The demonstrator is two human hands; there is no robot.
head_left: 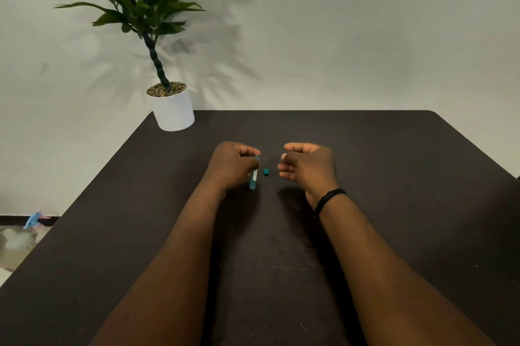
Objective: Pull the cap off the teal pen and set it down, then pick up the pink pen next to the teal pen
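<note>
My left hand (pixel 232 165) grips a slim teal stick-like object (pixel 253 178) over the middle of the dark table (pixel 394 177), its lower end near the tabletop. A small teal piece (pixel 266 172) lies on the table just right of it, between my hands. My right hand (pixel 308 167) hovers to the right of that piece with its fingers loosely curled and nothing in them. A black band sits on my right wrist (pixel 329 199).
A potted plant in a white pot (pixel 171 109) stands at the table's far left corner against a pale wall. Off the table's left edge, the floor shows a small blue object (pixel 33 219).
</note>
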